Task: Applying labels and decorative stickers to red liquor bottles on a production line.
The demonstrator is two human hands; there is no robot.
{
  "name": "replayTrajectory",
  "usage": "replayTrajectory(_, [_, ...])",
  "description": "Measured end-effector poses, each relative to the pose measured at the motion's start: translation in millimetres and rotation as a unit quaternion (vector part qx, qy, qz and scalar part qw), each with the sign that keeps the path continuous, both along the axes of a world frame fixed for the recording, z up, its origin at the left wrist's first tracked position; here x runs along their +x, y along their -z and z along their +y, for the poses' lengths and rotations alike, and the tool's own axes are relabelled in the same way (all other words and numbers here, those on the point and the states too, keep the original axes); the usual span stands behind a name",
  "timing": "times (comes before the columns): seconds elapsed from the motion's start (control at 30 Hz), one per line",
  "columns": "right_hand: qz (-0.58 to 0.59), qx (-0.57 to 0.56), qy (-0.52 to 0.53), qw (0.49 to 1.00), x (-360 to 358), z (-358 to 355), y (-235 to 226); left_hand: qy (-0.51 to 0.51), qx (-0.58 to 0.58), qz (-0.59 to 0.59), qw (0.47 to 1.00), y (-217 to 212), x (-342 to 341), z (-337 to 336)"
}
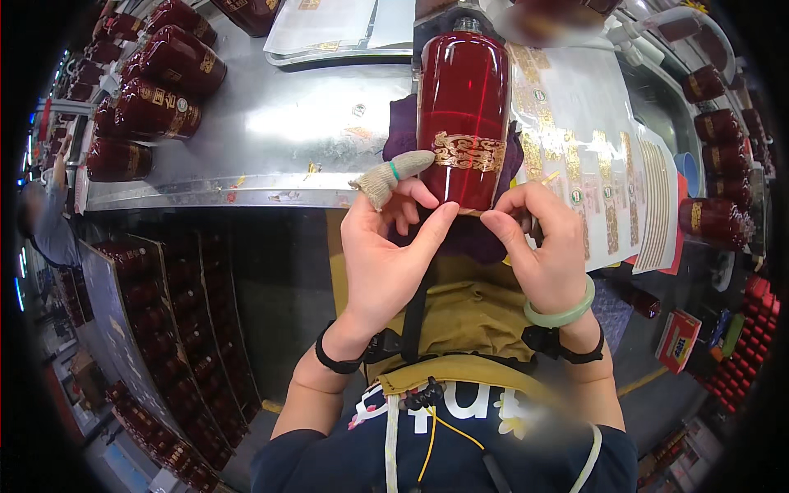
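Left hand (pixel 386 255) and right hand (pixel 551 259) meet the red bottle (pixel 464 90) at its base; whether either grip is clamped, I cannot tell. Gold ornamental label (pixel 468 152) faces up, purple cloth (pixel 400 123) beneath; metal bench (pixel 271 123) stretches left.

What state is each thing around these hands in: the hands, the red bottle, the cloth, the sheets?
Left hand: curled, cloth-covered finger against the bottle's side, thumb at its base.
Right hand: curled, thumb tip by the base; whether it grips anything is unclear.
Red bottle: lying, neck pointing away, gold pattern near its base.
Purple cloth: rumpled, under the bottle.
Patterned sheets: spread flat, partly overlapping.
Green bangle: worn on the right wrist.
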State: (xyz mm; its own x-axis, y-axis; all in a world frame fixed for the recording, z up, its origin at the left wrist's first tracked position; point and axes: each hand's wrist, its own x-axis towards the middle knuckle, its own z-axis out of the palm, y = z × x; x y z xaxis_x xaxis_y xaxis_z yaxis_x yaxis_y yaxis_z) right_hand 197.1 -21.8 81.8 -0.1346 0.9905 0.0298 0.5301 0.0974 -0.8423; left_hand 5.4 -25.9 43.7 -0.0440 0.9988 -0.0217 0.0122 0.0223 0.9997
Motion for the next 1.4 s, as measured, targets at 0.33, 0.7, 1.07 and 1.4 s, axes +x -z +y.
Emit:
replayTrajectory(0.33, [0.063,-0.025,0.014,0.998,-0.3,4.9,6.6,-0.003,0.068,-0.006,0.998,20.1,6.1,3.3])
replayTrajectory(0.7, [0.058,-0.007,0.015,0.998,-1.7,5.4,10.0,0.013,0.071,0.020,0.997,21.4,4.0,4.6])
replayTrajectory(1.07, [0.052,0.004,0.009,0.999,-1.3,5.8,9.2,0.005,0.072,0.014,0.997,20.9,5.5,3.7])
replayTrajectory(1.4, [0.044,0.019,0.011,0.999,-1.0,6.0,5.5,-0.090,0.274,0.150,0.946,32.0,3.6,-3.6])
